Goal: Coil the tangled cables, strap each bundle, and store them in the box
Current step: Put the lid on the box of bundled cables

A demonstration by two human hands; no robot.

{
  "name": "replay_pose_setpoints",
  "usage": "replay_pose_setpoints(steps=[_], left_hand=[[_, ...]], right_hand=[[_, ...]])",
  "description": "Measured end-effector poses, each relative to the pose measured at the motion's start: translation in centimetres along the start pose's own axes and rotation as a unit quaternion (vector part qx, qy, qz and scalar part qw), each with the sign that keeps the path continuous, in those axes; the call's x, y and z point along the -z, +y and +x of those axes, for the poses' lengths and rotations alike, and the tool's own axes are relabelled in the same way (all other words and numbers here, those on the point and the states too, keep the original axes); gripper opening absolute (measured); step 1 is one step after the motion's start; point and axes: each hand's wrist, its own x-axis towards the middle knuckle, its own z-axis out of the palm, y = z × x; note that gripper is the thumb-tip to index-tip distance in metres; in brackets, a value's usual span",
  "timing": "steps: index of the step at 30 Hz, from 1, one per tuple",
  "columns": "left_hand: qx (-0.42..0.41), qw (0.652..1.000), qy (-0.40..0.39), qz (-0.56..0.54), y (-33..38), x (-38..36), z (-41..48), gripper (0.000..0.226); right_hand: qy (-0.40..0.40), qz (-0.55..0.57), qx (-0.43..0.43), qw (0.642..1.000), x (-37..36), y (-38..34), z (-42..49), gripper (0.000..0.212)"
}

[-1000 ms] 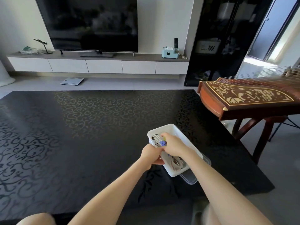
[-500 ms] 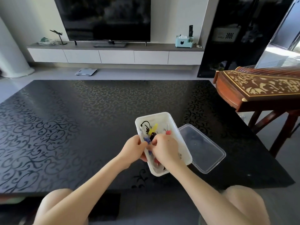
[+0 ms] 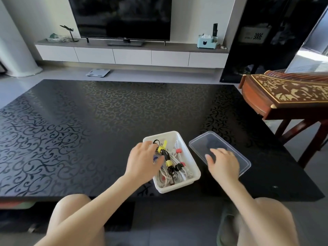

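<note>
A white plastic box (image 3: 194,175) sits near the front edge of the black table. Inside lie several coiled cables (image 3: 174,165), white and black, bound with yellow, red and blue straps. My left hand (image 3: 144,161) hovers over the box's left rim, fingers loosely spread, holding nothing; it hides part of the bundles. My right hand (image 3: 223,164) lies flat with straight fingers on the clear plastic lid (image 3: 200,142), which rests on the table just right of the box.
The black patterned table (image 3: 88,132) stretches wide to the left and back. A wooden zither on a stand (image 3: 287,96) stands close at the right. A TV unit runs along the far wall. My knees are below the table's front edge.
Both hands have left the cables in the box. My right hand has moved right onto the clear lid; my left hand has opened above the box's left side.
</note>
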Motion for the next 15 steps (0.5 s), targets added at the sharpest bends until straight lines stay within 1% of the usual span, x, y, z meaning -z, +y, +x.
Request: replay_pose_setpoints(steps=[2, 3, 4, 8, 10, 11, 12, 13, 14, 15], left_hand=[[-0.100, 0.986, -0.117, 0.061, 1.0, -1.2, 0.1, 0.066], [-0.123, 0.974, -0.168, 0.093, 1.4, -2.0, 0.2, 0.073], [-0.125, 0.964, -0.206, 0.114, 1.6, -2.7, 0.4, 0.077], [-0.103, 0.945, -0.275, 0.145, 2.0, -3.6, 1.9, 0.079], [-0.103, 0.943, -0.291, 0.126, 1.8, -3.0, 2.4, 0.077], [-0.101, 0.947, -0.290, 0.092, 1.6, -2.6, 2.4, 0.074], [-0.088, 0.956, -0.278, 0.033, 1.4, -2.2, 2.2, 0.070], [-0.052, 0.966, -0.247, -0.055, 1.1, -1.8, 1.9, 0.063], [0.000, 0.968, -0.198, -0.152, 0.8, -1.4, 1.5, 0.055], [0.052, 0.962, -0.139, -0.231, 0.6, -0.9, 1.2, 0.046]], right_hand=[[-0.151, -0.117, -0.034, 0.981, -0.6, 2.8, 0.2, 0.064], [-0.200, -0.141, -0.039, 0.969, -0.9, 3.7, 0.1, 0.073], [-0.225, -0.145, -0.036, 0.963, -1.1, 4.1, -0.1, 0.078], [-0.233, -0.156, -0.018, 0.960, -1.6, 3.8, -0.1, 0.073], [-0.246, -0.190, -0.006, 0.950, -1.4, 3.0, -0.2, 0.068], [-0.245, -0.214, 0.010, 0.946, -1.1, 2.6, -0.4, 0.065], [-0.221, -0.237, 0.033, 0.945, -0.7, 2.4, -0.7, 0.060], [-0.169, -0.252, 0.065, 0.951, 0.0, 2.2, -0.8, 0.053], [-0.086, -0.252, 0.092, 0.960, 0.9, 2.1, -0.7, 0.041], [-0.003, -0.217, 0.098, 0.971, 2.0, 2.0, -0.6, 0.027]])
